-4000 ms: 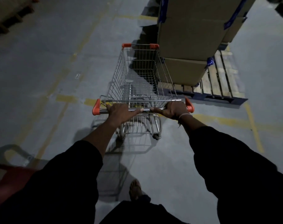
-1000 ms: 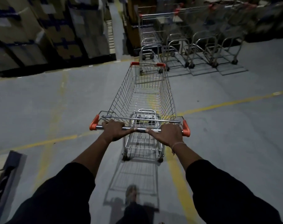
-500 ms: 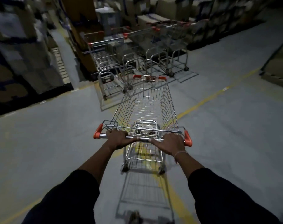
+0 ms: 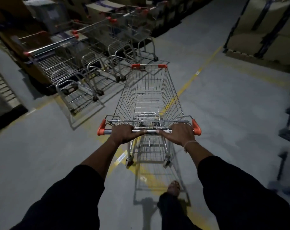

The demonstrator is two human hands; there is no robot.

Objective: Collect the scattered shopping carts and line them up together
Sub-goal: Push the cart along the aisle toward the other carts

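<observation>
A person's left hand [image 4: 124,134] and right hand [image 4: 180,134] both curl around the metal handle bar [image 4: 151,131] of an empty wire shopping cart [image 4: 149,97], thumbs pointing inward along the bar. The cart stands on a grey concrete floor [image 4: 223,113], over a yellow painted line [image 4: 189,80]. Ahead and to the left, a row of parked carts [image 4: 91,55] sits side by side near stacked cardboard boxes [image 4: 265,30]. One foot [image 4: 174,188] shows below the cart.
</observation>
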